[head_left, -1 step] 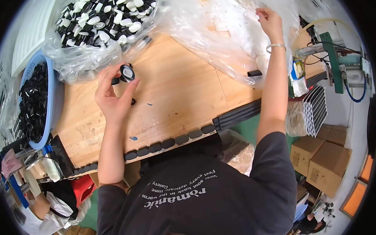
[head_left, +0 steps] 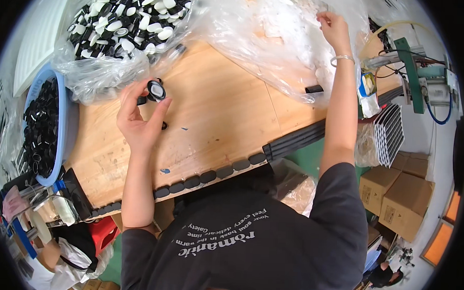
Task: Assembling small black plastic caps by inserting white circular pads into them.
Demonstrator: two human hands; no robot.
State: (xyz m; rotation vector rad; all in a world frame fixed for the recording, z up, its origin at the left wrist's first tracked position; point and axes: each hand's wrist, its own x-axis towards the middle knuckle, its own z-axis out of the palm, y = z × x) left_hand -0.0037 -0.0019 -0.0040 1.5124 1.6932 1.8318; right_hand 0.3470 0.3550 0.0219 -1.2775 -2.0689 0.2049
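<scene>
My left hand is raised over the wooden table and holds a round black cap with a white inside between thumb and fingertips. A small black piece sits against the same fingers. My right hand, with a thin bracelet on the wrist, reaches far across to the clear plastic bag of pale small parts. Its fingertips pinch at the bag's film. Whether a part is between them is too small to tell.
A second clear bag of black and white caps lies at the back left. A blue basin of black caps stands at the left edge. Loose black bits and a black piece lie on the wood. A green machine, a ribbed white block and cardboard boxes are on the right.
</scene>
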